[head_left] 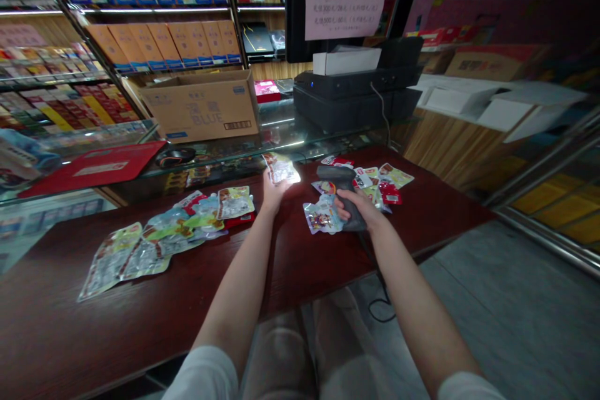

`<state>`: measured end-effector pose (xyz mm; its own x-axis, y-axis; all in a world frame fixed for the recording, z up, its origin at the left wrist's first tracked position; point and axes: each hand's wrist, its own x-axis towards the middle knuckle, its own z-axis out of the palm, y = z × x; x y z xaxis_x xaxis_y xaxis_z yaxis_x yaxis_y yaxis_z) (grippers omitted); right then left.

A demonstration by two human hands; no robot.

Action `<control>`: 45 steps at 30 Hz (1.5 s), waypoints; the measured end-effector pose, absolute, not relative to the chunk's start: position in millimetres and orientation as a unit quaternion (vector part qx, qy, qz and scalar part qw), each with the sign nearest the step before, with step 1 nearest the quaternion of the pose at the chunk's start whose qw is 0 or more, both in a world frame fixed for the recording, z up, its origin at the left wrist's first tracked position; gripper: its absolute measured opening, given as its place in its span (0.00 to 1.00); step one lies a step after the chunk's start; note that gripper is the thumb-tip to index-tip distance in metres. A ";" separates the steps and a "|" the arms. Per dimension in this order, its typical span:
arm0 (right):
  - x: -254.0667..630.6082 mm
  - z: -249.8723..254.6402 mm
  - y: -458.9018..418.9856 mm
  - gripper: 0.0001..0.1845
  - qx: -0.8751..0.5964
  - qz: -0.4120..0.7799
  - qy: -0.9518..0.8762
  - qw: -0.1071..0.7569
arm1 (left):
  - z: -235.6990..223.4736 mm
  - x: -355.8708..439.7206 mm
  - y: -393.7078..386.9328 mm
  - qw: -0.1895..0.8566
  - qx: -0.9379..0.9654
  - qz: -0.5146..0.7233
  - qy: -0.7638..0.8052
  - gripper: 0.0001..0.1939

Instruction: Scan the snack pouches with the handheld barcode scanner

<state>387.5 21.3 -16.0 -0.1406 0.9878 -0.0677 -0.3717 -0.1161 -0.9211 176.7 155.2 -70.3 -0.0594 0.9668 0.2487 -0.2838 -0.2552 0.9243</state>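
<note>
"Where was the packet (282, 170) in hand to be found?"

"Near the far edge of the desk (295, 269), where it was gripped at its near edge by the left hand (276, 190). A bright patch of light was seen on its printed face. Whether it was lifted clear of the surface could not be told."

"And the right hand (354, 205)?"

"It was closed around the handle of a dark scanner (336, 175), whose head was turned leftward to the packet, with a gap left between them. Whether the trigger was pressed could not be made out."

"Which step was judged to be in hand?"

"The scanning of a single packet, by all appearances. On the left side of the desk an overlapping row of packets (182, 225) was laid out; on the right, more packets (392, 177) were spread under and beyond the scanner. Which group was already scanned could not be established."

"What was called for by the next move?"

"It was judged that the code should be kept flat and facing the scanner until a reading was taken. Then the packet would need to be set down apart from any unscanned ones, so that none was counted twice."
</note>
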 end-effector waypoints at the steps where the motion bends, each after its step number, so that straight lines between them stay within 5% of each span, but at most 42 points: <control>1: 387.6 -16.5 21.7 0.19 -0.381 0.642 -0.398 0.533 | -69.9 176.6 153.9 0.495 0.471 0.633 0.364 0.36; 11: 389.8 -19.8 23.9 0.18 -0.350 0.654 -0.396 0.541 | -46.1 142.7 118.1 0.473 0.465 0.583 0.470 0.30; 16: 391.2 -15.1 21.1 0.17 -0.338 0.668 -0.406 0.524 | -20.5 81.6 74.1 0.388 0.523 0.505 0.566 0.36; 20: 389.5 -14.5 19.5 0.17 -0.338 0.668 -0.414 0.518 | -0.8 42.0 34.4 0.130 0.599 0.332 0.717 0.41; 25: 388.3 -15.1 18.8 0.17 -0.348 0.656 -0.419 0.522 | 3.7 48.3 14.9 -0.150 0.651 0.234 0.706 0.29; 32: 389.9 -15.6 18.5 0.17 -0.356 0.649 -0.419 0.525 | -22.6 86.1 52.7 -0.015 0.822 0.157 0.548 0.25; 45: 404.9 -11.0 20.9 0.21 -0.317 0.655 -0.396 0.560 | -24.8 66.5 35.4 -0.102 0.762 0.049 0.637 0.26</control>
